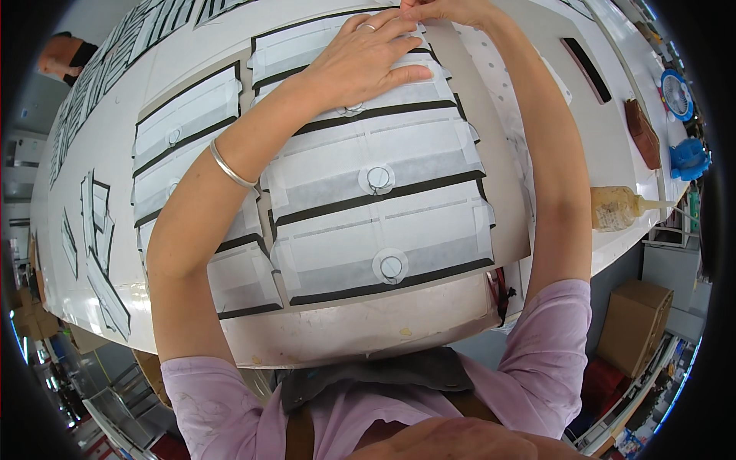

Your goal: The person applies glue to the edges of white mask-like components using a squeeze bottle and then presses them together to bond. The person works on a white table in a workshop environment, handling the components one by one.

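Observation:
Rows of white rectangular panels (330, 249) with black edges lie overlapping on a grey board (511, 222). Several carry a round metal disc (391, 267) on a pale circular patch. My left hand (372, 65), with a ring and a bracelet, rests flat over the far panels, fingers stretched out and holding nothing visible. At the far edge of the stack my right hand (452, 9) has its fingertips pinched together at a panel's corner. The top of the picture cuts it off partly, so what it pinches cannot be made out.
A bottle of yellowish liquid with a nozzle (616, 208) stands at the right edge. Beyond it are a brown pouch (642, 134), a dark phone (586, 70) and a blue fan (676, 95). Loose black-edged pieces (100, 222) lie left. A person's arm (60, 55) shows far left.

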Tool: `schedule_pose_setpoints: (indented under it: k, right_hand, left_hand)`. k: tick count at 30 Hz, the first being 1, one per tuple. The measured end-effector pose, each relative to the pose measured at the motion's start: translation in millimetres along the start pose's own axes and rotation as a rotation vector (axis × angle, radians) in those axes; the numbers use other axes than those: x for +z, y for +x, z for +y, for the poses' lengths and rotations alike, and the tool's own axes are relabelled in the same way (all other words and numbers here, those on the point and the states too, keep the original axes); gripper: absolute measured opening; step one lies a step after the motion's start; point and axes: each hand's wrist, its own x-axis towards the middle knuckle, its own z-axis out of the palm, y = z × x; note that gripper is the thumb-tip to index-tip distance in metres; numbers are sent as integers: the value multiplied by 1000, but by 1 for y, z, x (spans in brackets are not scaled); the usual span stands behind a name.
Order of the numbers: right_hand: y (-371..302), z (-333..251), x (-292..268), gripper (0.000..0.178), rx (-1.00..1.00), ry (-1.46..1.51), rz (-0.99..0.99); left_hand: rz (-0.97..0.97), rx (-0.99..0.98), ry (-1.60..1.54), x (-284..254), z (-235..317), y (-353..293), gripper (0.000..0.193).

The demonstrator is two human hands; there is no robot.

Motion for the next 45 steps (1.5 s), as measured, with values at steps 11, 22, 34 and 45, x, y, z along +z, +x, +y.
schedule_pose_setpoints:
  k: [11,22,34,45]
  right_hand:
    - [-31,5,-32,15,-100,-307,337]
    - [-172,-29,-18,35,646,-502,141]
    - [-209,-44,5,18,449,-324,388]
    - [-273,-19,31,39,590,-307,561]
  left_hand:
    - [-102,-75,-85,-3,-4,7,61]
    - [68,-55,236,11,-15,17,59]
    - [159,35,-74,-53,70,-12,43]
    - [-134,-153,-372,7,149,78,32]
